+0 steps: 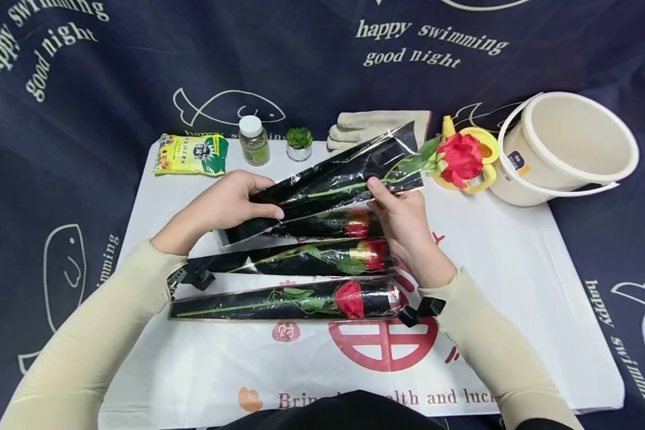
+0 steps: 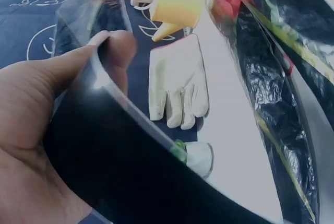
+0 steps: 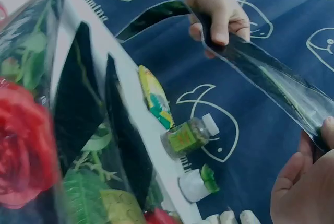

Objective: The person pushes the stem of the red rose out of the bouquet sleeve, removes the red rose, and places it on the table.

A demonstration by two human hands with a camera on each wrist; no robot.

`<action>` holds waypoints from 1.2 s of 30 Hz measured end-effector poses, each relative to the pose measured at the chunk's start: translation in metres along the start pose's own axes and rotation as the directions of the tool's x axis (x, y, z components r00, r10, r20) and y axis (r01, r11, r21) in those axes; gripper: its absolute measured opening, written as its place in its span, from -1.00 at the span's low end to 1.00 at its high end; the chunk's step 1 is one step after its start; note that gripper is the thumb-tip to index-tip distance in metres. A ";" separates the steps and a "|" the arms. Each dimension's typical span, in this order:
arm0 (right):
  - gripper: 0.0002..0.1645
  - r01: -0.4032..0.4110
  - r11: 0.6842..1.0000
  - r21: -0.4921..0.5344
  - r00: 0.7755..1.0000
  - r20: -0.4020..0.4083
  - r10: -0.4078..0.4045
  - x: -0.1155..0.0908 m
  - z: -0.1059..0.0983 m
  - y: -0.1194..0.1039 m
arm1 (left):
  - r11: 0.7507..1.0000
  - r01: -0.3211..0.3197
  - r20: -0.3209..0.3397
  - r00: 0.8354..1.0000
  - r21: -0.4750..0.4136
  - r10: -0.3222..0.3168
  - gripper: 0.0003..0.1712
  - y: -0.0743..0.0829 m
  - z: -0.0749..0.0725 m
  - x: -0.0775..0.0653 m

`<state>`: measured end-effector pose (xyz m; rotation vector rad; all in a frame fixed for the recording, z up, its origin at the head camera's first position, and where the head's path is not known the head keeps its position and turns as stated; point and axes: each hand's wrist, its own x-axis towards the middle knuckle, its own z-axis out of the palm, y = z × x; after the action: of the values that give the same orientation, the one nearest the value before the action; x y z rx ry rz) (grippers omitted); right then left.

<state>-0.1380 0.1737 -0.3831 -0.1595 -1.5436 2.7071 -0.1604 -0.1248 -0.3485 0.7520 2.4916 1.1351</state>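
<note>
A black flower sleeve (image 1: 292, 185) with a clear front is held slanted above the table in the head view. Its narrow end is gripped by my left hand (image 1: 228, 202), with the thumb on top. Near the wide end my right hand (image 1: 408, 224) pinches the sleeve's lower edge, thumb over the stem. The red rose (image 1: 458, 160) has its stem inside the sleeve, while its bloom sticks out past the opening. Below lie three wrapped roses in a stack of rows: a nearest one (image 1: 349, 298), a middle one (image 1: 375, 255) and a far one (image 1: 357, 223), partly covered by the held sleeve.
Along the back stand a yellow-green packet (image 1: 190, 154), a white-capped jar (image 1: 254, 141), a small potted succulent (image 1: 299, 143), cotton gloves (image 1: 378, 122) and a yellow watering can (image 1: 481, 143). A cream bucket (image 1: 564, 146) stands at the back right. The table's cover (image 1: 193, 382) is white, with red print.
</note>
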 end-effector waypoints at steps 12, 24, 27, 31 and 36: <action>-0.68 0.012 0.995 -0.100 1.000 0.016 -0.010 -0.007 0.002 0.005 | 0.991 -0.067 0.080 0.994 -0.112 0.076 -0.55 0.009 0.005 0.015; -0.66 0.067 0.996 -0.065 0.994 0.093 -0.061 -0.010 0.012 0.006 | 0.986 -0.071 0.048 0.996 -0.150 0.079 -0.80 0.026 0.023 0.033; -0.72 0.072 0.997 -0.013 0.995 0.067 -0.071 -0.010 0.006 0.002 | 0.989 -0.063 0.021 0.998 -0.130 0.067 -0.73 0.025 0.024 0.031; -0.72 0.084 0.991 0.103 0.996 0.000 -0.085 -0.010 -0.003 -0.001 | 0.991 -0.042 0.017 0.999 -0.130 0.044 -0.71 0.023 0.024 0.028; -0.75 0.076 0.979 0.190 0.997 -0.009 -0.076 -0.010 -0.011 -0.004 | 0.987 -0.008 0.006 1.000 -0.159 0.009 -0.80 0.021 0.024 0.025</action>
<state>-0.1269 0.1848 -0.3844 -0.0966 -1.2533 2.7720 -0.1623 -0.0838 -0.3492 0.7212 2.3597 1.3141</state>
